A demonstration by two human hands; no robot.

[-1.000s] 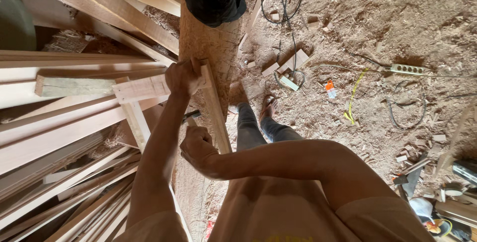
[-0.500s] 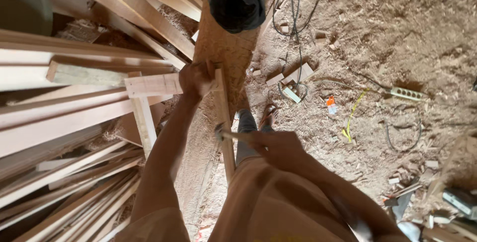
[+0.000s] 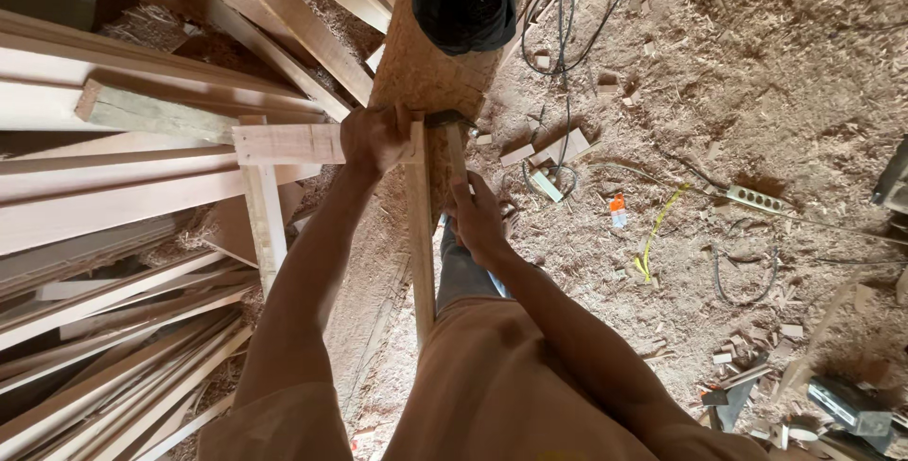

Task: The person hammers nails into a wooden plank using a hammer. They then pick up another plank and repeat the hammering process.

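While a hammer [image 3: 452,144] is gripped by its handle in the right hand [image 3: 478,220], fingers closed, its head is held just beyond them over a wooden frame [image 3: 284,144]. The frame's crosspiece is clasped by the left hand [image 3: 376,139]. An upright slat [image 3: 420,234] runs lengthwise between both hands. Planks [image 3: 113,206] are stacked further left.

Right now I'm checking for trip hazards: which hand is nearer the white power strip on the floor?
Right. The right hand grips a hammer on the side toward the power strip, though well short of it. The left hand holds the wooden frame, farther away.
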